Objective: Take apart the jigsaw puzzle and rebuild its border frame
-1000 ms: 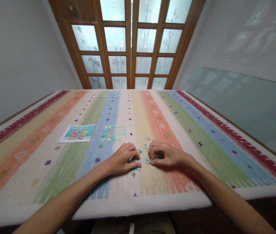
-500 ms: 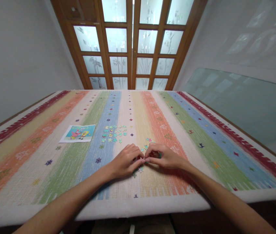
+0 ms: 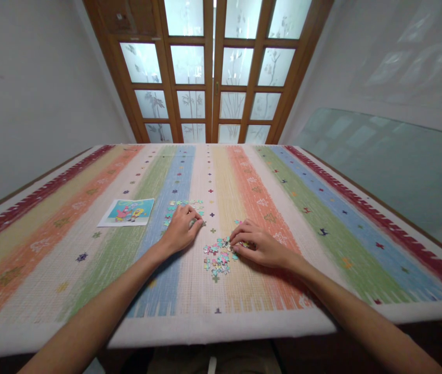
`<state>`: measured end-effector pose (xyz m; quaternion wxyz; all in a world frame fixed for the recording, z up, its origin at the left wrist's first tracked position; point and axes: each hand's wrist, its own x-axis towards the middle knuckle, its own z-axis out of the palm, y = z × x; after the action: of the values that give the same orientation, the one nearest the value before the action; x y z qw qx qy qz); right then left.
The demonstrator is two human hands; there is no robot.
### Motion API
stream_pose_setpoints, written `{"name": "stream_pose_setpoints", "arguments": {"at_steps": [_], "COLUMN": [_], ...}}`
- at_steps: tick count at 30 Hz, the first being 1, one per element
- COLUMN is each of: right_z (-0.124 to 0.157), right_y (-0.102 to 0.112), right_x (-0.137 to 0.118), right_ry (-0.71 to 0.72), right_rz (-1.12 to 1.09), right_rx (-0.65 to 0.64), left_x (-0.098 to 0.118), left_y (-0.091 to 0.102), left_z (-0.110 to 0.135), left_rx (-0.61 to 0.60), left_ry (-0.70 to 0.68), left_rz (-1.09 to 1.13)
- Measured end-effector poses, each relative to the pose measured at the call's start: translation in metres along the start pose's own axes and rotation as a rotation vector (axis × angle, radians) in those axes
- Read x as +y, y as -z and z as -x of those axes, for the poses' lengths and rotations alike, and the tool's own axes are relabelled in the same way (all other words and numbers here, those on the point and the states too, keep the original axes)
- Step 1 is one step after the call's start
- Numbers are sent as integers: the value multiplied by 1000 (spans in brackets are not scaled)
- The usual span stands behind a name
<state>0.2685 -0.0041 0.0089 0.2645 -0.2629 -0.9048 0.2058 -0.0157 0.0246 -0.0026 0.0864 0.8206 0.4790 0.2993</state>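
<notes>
My left hand (image 3: pixel 183 227) is over the near right part of the spaced-out puzzle pieces (image 3: pixel 194 202), its fingers closed on a small jigsaw piece (image 3: pixel 204 224) that barely shows at the fingertips. Part of those pieces is hidden beneath the hand. At the right edge of a loose heap of puzzle pieces (image 3: pixel 220 259), my right hand (image 3: pixel 258 243) rests with curled fingers. Its fingertips touch pieces in the heap; whether they grip one I cannot make out. The heap mixes teal, pink and yellow pieces.
A printed cartoon picture (image 3: pixel 129 212) lies flat, left of the spaced-out pieces. Everything sits on a striped tablecloth (image 3: pixel 119 280) covering a wide table. A glass-paned wooden door (image 3: pixel 213 93) stands beyond the far edge, with a greenish glass panel (image 3: pixel 385 166) along the right wall.
My left hand has moved away from my right hand, left and forward to the spaced-out pieces. My right hand has shifted slightly, and the heap between them is now uncovered.
</notes>
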Motion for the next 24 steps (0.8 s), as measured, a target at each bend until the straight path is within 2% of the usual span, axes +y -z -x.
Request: {"name": "stream_pose_setpoints", "arguments": {"at_steps": [10,15,20,24], "right_z": [0,0,1,4], "right_y": [1,3,8,13], "right_x": [1,2,7,11], "right_ry": [-18,-45,-37,-88], "right_rz": [21,34,31,42], "right_rx": [-31,-46,7,18], "left_x": [-10,-13,-21,-24], "left_y": [-9,2,15,17], "left_z": [-4,-3,1,1], "left_rx": [40,44,-40,-68], "left_ry": [-58,-104,-163,-172], "left_rz": [-185,-172,-150,-161]}}
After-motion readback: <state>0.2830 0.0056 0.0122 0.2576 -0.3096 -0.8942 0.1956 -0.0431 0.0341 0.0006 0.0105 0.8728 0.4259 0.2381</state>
